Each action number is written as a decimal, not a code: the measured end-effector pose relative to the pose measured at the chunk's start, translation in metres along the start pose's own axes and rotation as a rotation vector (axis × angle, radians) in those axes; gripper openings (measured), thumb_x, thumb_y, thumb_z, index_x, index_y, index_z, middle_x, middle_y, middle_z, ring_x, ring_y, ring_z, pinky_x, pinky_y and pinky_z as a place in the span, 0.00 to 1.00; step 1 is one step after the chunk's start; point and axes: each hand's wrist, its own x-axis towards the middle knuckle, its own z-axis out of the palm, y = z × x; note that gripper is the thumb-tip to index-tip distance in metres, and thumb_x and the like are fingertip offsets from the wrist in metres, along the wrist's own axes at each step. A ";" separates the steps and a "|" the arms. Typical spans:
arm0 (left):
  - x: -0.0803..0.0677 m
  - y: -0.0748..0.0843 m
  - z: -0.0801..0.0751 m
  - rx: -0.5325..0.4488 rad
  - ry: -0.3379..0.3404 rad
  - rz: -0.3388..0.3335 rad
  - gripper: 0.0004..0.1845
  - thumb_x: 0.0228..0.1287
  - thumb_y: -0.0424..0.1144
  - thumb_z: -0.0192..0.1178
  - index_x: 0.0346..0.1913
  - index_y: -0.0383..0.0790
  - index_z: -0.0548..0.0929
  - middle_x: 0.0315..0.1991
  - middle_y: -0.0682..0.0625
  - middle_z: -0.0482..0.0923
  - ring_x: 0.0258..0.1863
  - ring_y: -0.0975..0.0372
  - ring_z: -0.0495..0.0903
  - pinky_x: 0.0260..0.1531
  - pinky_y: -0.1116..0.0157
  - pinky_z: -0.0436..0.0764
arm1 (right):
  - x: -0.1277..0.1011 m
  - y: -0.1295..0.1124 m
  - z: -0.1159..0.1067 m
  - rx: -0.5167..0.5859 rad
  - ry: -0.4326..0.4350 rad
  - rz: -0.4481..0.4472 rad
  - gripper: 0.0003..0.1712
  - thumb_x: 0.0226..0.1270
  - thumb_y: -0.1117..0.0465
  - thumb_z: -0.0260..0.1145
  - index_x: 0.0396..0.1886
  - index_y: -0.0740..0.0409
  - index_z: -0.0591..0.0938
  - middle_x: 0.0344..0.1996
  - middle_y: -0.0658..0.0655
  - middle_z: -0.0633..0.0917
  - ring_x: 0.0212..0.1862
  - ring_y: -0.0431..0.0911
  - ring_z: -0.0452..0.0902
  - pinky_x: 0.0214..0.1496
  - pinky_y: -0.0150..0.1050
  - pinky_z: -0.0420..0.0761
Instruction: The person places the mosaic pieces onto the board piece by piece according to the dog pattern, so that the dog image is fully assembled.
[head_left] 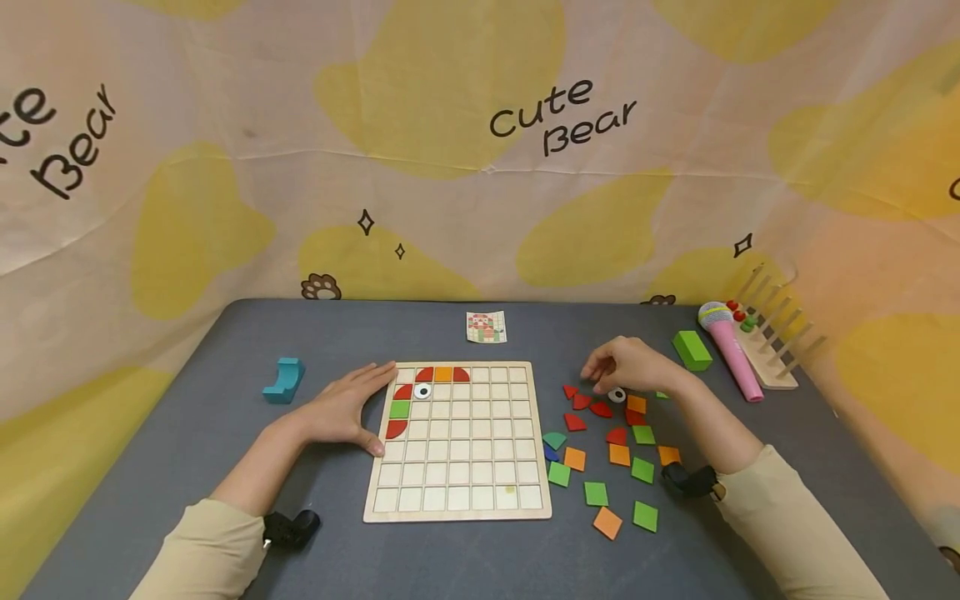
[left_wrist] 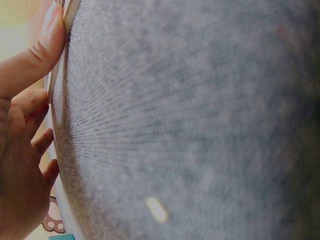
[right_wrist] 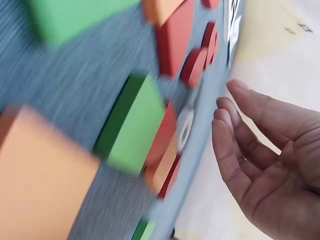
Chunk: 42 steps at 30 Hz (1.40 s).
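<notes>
A wooden grid board (head_left: pixel 457 467) lies in the middle of the grey table. Its top-left corner holds red curved tiles (head_left: pixel 396 428), an orange tile (head_left: pixel 443 374), a green tile (head_left: pixel 400 409) and a white eye piece (head_left: pixel 422 391). My left hand (head_left: pixel 352 408) rests flat against the board's left edge, and its thumb (left_wrist: pixel 50 45) presses the rim. My right hand (head_left: pixel 615 371) hovers over loose tiles (head_left: pixel 600 454) to the right of the board, beside a white ring piece (head_left: pixel 617 395). In the right wrist view its palm (right_wrist: pixel 265 165) is empty, with the fingers relaxed near the ring piece (right_wrist: pixel 184 129).
A blue block (head_left: pixel 283 380) sits left of the board and a pattern card (head_left: pixel 486 327) behind it. At the back right are a green block (head_left: pixel 692 350), a pink toy microphone (head_left: pixel 731 350) and a wooden peg rack (head_left: pixel 772 350). A printed cloth backdrop surrounds the table.
</notes>
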 end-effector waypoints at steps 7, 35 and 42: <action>-0.001 -0.002 0.000 -0.016 0.000 0.007 0.68 0.32 0.63 0.79 0.77 0.40 0.57 0.80 0.42 0.52 0.77 0.38 0.50 0.63 0.27 0.56 | -0.011 0.013 -0.006 -0.015 -0.059 0.005 0.13 0.53 0.70 0.75 0.40 0.60 0.87 0.35 0.57 0.87 0.37 0.43 0.78 0.39 0.31 0.79; 0.001 -0.003 0.001 -0.012 -0.005 -0.009 0.68 0.32 0.63 0.78 0.78 0.41 0.56 0.80 0.43 0.51 0.78 0.39 0.50 0.65 0.28 0.55 | 0.000 -0.007 0.000 -0.051 0.079 -0.007 0.02 0.58 0.64 0.73 0.31 0.55 0.88 0.28 0.51 0.88 0.30 0.41 0.78 0.34 0.35 0.78; 0.000 -0.002 0.001 -0.011 -0.004 -0.003 0.68 0.32 0.64 0.78 0.78 0.41 0.56 0.80 0.43 0.51 0.78 0.39 0.50 0.65 0.29 0.56 | 0.019 -0.035 0.012 0.157 0.087 -0.019 0.13 0.60 0.66 0.68 0.46 0.61 0.87 0.38 0.58 0.87 0.37 0.44 0.80 0.39 0.34 0.82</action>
